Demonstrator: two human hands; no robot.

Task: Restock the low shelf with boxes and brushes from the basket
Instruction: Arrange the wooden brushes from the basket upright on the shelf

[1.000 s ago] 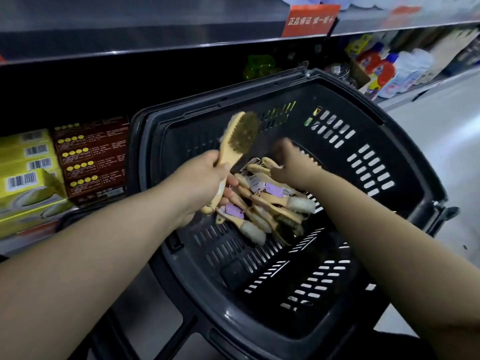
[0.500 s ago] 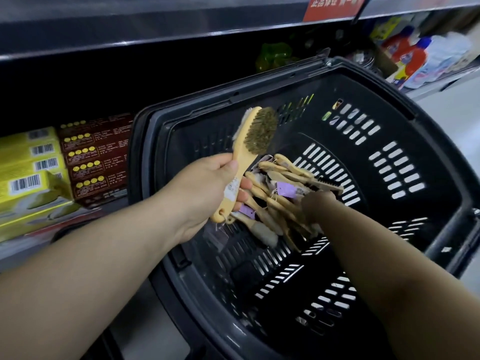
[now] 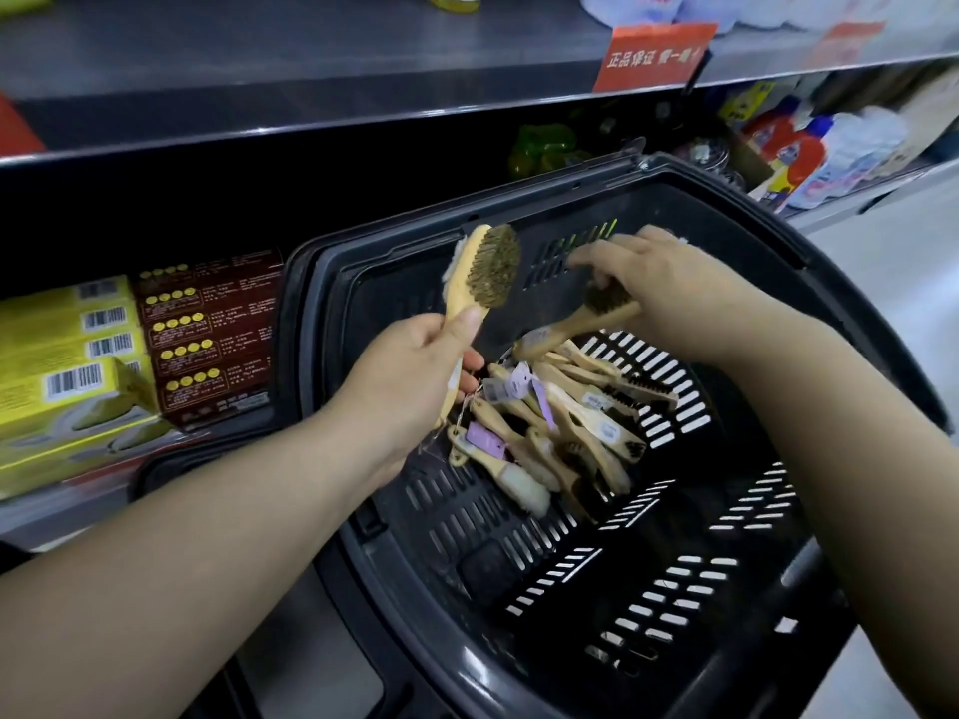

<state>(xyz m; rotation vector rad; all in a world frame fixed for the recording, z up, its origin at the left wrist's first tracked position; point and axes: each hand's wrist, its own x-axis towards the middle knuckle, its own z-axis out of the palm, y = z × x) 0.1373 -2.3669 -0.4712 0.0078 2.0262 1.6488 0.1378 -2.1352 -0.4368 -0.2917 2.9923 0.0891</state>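
Our left hand (image 3: 415,376) curls its fingers round the handle of a pale wooden brush with brownish bristles (image 3: 490,269), upright over the black slotted plastic basket (image 3: 690,573). Our right hand (image 3: 661,282) pinches a dark-bristled wooden brush (image 3: 581,321) by its head above the heap of wooden brushes (image 3: 565,422) in the basket. Yellow cardboard boxes (image 3: 67,365) sit on the low shelf (image 3: 46,518)

Orange sign (image 3: 655,57): on the upper shelf (image 3: 311,70) edge.
Detergent bottles (image 3: 802,153): below-right of the sign.
Green packets (image 3: 542,147): below-left of it.
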